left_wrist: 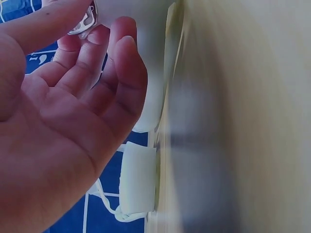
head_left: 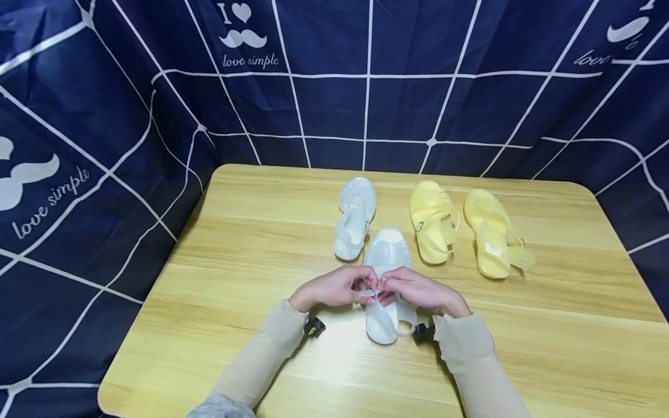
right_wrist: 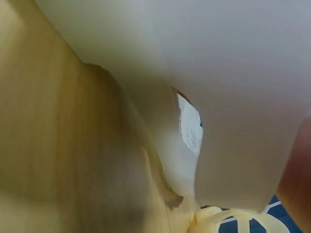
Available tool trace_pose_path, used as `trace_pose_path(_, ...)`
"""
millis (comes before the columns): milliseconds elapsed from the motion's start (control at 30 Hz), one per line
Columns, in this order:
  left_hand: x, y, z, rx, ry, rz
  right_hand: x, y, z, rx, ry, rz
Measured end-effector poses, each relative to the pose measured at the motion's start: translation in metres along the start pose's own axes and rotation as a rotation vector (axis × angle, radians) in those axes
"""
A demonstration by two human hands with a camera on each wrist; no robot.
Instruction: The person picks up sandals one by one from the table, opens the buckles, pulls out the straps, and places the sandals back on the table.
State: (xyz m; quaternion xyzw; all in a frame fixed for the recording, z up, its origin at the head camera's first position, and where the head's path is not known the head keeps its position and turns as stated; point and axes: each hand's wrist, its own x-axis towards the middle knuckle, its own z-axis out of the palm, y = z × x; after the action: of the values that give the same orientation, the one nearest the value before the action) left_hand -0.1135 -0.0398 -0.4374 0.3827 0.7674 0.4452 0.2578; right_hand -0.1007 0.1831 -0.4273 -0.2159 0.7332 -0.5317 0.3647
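A clear white jelly sandal (head_left: 388, 249) lies on the table in the head view, toe pointing away, with both hands over its middle. My left hand (head_left: 337, 287) pinches the ankle strap by its small metal buckle (left_wrist: 88, 20), which shows between thumb and fingers in the left wrist view. From the other side my right hand (head_left: 424, 291) pinches the strap close to the left fingertips. In the right wrist view the blurred sandal (right_wrist: 233, 97) fills most of the picture and hides nearly all of that hand.
Just beyond, on the left, lies the matching white sandal (head_left: 358, 194). Two yellow jelly sandals, one nearer (head_left: 430, 203) and one farther right (head_left: 482, 206), lie on the wooden table (head_left: 251, 232). A dark blue cloth (head_left: 324, 110) with white lines hangs behind it.
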Motion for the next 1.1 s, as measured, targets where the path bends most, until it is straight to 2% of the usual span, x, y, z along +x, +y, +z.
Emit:
trace_pose_path(300,-0.0002,-0.0003,0.0007,0.02,0.008,0.003,-0.0008,0.0022,-0.0008,0.17,-0.027,-0.004)
trace_pose_path(733,-0.0012,-0.0003,-0.0006,0.015,0.006,0.001,-0.0004,0.0051,-0.0043,0.181,-0.068,-0.059)
trace_pose_path(1100,-0.0019,-0.0009,-0.0021,-0.015,0.007,-0.008,-0.0001,0.0079,-0.0057,0.277,-0.095,-0.085)
